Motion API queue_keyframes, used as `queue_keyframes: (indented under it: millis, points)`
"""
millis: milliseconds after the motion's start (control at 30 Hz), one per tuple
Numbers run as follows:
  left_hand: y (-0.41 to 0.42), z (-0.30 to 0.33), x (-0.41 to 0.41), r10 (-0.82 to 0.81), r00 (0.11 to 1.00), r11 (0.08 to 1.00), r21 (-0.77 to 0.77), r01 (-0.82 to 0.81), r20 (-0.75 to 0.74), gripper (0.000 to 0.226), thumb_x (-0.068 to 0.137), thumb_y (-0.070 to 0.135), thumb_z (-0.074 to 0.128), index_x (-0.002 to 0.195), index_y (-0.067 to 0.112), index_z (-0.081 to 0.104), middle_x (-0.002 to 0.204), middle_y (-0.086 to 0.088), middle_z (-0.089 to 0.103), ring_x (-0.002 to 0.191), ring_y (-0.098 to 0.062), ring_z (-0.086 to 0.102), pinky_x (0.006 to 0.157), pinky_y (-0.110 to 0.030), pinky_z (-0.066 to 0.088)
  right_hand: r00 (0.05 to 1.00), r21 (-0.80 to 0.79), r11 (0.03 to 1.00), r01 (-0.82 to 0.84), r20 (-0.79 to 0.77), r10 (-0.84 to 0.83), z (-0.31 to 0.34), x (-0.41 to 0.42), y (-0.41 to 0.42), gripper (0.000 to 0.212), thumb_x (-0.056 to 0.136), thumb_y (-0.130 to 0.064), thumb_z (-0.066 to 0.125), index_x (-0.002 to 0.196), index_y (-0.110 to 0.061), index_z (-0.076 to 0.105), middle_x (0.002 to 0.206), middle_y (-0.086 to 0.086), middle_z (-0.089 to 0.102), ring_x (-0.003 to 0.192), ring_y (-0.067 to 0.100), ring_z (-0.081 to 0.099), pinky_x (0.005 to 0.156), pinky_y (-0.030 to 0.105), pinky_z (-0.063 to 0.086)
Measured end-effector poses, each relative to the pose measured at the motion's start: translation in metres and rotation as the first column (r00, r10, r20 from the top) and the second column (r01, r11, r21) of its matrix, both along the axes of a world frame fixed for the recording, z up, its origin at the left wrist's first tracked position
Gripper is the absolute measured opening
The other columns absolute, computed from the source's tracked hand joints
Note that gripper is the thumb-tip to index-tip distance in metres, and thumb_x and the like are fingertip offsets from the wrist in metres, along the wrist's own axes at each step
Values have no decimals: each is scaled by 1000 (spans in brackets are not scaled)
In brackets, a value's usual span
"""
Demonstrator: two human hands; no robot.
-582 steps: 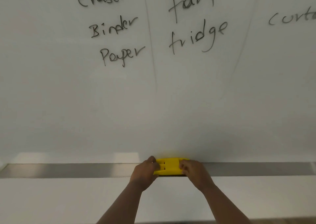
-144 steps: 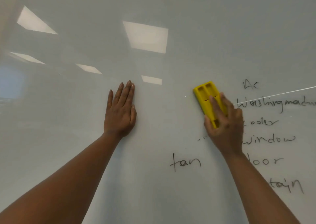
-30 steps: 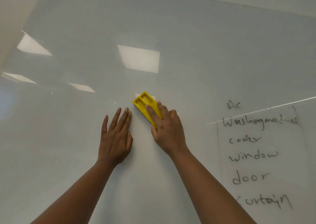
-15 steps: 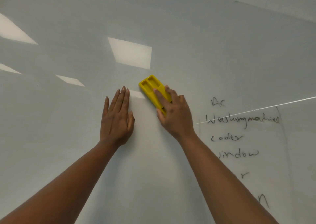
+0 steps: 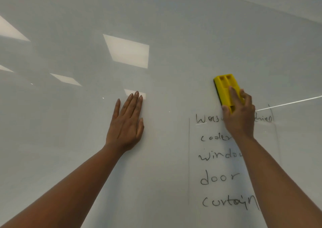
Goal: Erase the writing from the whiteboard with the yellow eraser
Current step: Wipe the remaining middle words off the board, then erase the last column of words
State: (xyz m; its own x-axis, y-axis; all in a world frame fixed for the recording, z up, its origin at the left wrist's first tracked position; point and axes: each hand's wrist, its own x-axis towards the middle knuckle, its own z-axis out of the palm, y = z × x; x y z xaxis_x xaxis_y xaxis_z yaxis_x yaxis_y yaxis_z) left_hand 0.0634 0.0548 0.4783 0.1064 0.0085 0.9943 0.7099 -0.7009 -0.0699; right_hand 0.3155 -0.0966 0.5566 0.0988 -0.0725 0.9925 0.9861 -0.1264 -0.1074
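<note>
Pressing yellow eraser (image 5: 226, 90) against whiteboard (image 5: 174, 27), right hand (image 5: 239, 116) clasping it.

Hands: two, one left (image 5: 126, 123) lying flat on the board, one right (image 5: 239, 116). Eraser (image 5: 225, 90): one, gripped by the right hand. Board (image 5: 174, 18): one. Words: five, in a column at and below the right hand: one partly covered (image 5: 203, 119), "cooler" (image 5: 215, 137), "window" (image 5: 220, 155), "door" (image 5: 219, 177), "curtain" (image 5: 228, 200). Light reflections: five, above and left of the left hand.
</note>
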Motion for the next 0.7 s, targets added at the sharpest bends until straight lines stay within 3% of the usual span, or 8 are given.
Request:
queue_keyframes:
  millis: [200,367,533,700]
  points:
    - [0,-1,1,33,999,999,-19,-34,-17,64,89,33,15,145,3,17,154,-12,15,142,-20,7,117,-46,3,990,60,998,-37,-130,45,-6,-21,10,57,90,-16,55,143,-20,33,145,18,30,115,41,40,98,44,35]
    - [-2,-1,2,16,1000,1000,-27,-16,0,63,89,31,17,144,2,22,153,-14,20,142,-24,13,117,-47,6,989,-39,997,-65,132,70,-48,-63,32,54,88,-15,57,139,-17,39,143,21,37,111,41,46,92,40,36]
    - [-12,2,9,20,998,999,-46,-17,64,64,85,29,21,140,-1,33,149,-20,31,138,-33,28,114,-51,14,918,-190,978,-84,368,150,-80,-81,34,56,79,-11,69,132,-14,51,134,22,50,86,38,55,79,44,50]
    - [-23,11,28,59,991,995,-82,-49,123,62,84,30,24,136,-1,39,144,-25,37,135,-37,32,113,-54,11,862,-263,964,-38,479,165,-71,-60,19,55,78,-13,72,129,-19,54,134,15,52,86,33,58,77,38,53]
